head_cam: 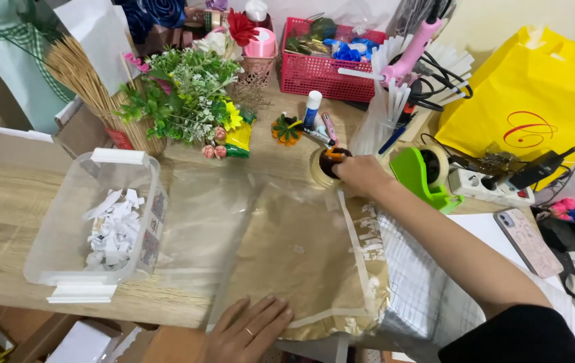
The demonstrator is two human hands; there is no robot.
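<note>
While the left hand (247, 329) lies flat, fingers spread, on the near edge of a gold-tinted clear wrapping sheet (301, 255) spread over the pale wooden bench (5, 222), the right hand (361, 176) reaches forward and closes its grip on a roll of clear tape (324, 165) just past the sheet's far edge. The left holds nothing, only pressing the sheet down. A green tape dispenser (425, 175) stands just right of the roll. A clear plastic box with white paper scraps (99, 225) sits to the left, well apart. Artificial green sprigs with small flowers (190, 94) and a red plastic basket (327, 57) stand farther back.
</note>
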